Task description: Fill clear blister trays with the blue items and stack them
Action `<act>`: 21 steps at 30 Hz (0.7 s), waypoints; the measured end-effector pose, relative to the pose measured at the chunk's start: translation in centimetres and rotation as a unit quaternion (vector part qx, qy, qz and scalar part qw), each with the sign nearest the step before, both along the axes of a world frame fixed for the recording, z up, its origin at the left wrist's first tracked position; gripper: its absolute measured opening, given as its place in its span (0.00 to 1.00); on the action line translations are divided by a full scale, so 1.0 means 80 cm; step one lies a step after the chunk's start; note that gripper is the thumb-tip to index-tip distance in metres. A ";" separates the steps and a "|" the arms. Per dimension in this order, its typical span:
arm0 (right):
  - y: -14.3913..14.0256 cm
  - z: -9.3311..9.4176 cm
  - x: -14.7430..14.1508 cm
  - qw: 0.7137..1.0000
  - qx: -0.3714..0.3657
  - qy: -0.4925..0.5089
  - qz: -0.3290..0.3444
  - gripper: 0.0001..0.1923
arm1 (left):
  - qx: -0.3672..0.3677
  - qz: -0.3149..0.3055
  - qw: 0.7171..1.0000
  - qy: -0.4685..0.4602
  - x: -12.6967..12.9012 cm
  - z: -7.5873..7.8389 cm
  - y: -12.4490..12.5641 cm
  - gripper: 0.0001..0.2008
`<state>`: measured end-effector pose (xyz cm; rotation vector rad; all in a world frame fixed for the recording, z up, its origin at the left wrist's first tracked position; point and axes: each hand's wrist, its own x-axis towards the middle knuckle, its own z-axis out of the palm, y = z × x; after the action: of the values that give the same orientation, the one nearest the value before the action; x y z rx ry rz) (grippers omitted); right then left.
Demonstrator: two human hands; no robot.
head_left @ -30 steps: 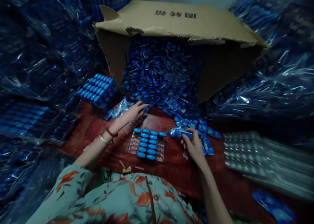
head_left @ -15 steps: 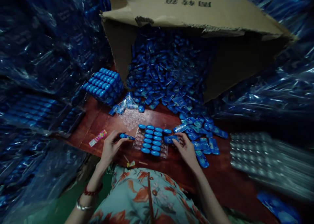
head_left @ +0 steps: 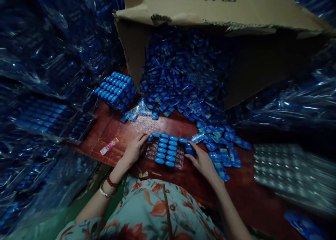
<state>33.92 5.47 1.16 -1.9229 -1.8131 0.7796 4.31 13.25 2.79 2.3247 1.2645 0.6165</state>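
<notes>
A clear plastic tray [head_left: 179, 159] with moulded hollows lies on the table before me. Two columns of small blue packs [head_left: 167, 152] with glossy oval tops fill its middle, and its top row spreads wider. At the tray's upper left corner, my left hand [head_left: 137, 148] pinches a small blue pack [head_left: 149, 139], mostly covered by the fingertips. My right hand [head_left: 202, 161] is at the tray's right side, thumb and fingers closed about another blue pack [head_left: 189, 149]. Its index fingertip is close to the oval at the right end of the top row.
A cardboard box [head_left: 210, 10] lies open towards me, spilling loose blue packs [head_left: 173, 79]. Filled trays [head_left: 114, 89] are stacked at left; empty trays [head_left: 278, 166] at right. Another clear tray [head_left: 145, 123] lies behind. A pink wrapper [head_left: 109, 146] is on the red-brown table [head_left: 105, 119].
My left hand has moved up and right with its blue pack, from beside the tray to its upper left corner. My right hand stays beside the tray. The whole view has shifted slightly.
</notes>
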 end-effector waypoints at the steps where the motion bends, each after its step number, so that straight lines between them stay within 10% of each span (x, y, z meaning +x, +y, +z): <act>1: 0.002 0.002 0.003 1.000 -0.004 0.007 0.004 0.23 | 0.000 -0.004 1.000 0.003 0.001 0.001 0.000 0.14; 11: -0.016 0.004 -0.023 0.923 0.065 0.326 -0.195 0.17 | -0.006 -0.050 0.998 0.040 0.000 -0.008 0.000 0.21; 16: -0.010 -0.006 -0.035 0.981 0.161 0.103 -0.037 0.11 | -0.013 -0.090 0.988 0.127 0.000 0.003 0.006 0.22; 21: 0.009 0.022 -0.026 0.972 0.129 -0.111 0.161 0.21 | -0.046 -0.139 0.965 0.218 0.017 0.018 0.014 0.17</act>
<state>31.80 6.18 2.94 -1.6236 -2.2745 0.4036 5.64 14.36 4.26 2.5771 1.0731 -0.0525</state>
